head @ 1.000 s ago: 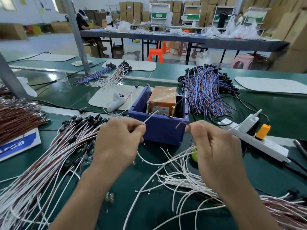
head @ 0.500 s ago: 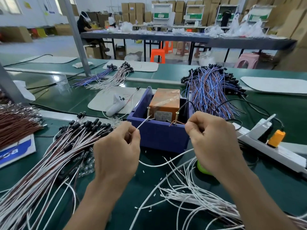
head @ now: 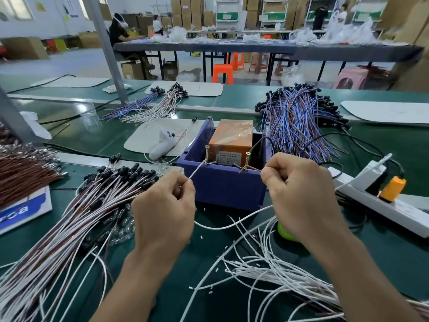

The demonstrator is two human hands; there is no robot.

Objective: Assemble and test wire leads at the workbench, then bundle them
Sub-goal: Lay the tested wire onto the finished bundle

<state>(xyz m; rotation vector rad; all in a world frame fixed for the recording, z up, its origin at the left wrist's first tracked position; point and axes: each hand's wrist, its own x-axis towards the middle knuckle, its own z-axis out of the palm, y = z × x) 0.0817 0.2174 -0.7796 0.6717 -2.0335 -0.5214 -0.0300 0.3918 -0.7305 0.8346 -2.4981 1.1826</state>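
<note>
Left hand [head: 162,210]: fingers curled, with thumb and forefinger pinching a white wire [head: 197,171] near its end.
Right hand [head: 299,194]: curled into a loose fist, its fingertips pinching a brown wire [head: 254,169].
White wire: slants up and right from the left hand, and its tip reaches the foot of the left screw [head: 206,153].
Brown wire: runs left from the right hand and crosses the foot of the right screw [head: 247,159].
Screws: both stand upright at the front wall of the blue box [head: 222,187].
Blue box: sits on the desk [head: 204,254] just beyond both hands and holds an orange block [head: 232,138] wrapped in clear film.
Green object [head: 284,231]: mostly hidden under the right wrist, so I cannot tell what it is.
Loose white wires [head: 267,270]: spread across the desk below the right forearm.
Leads with black ends [head: 81,217]: a thick fan to the left of the left hand.
Blue and brown wires [head: 297,126]: heaped behind the box, to its right.
Power strip [head: 383,201]: to the right of the box, with an orange plug [head: 392,188] in it.
White controller [head: 162,145]: on a pale mat to the left of the box.
</note>
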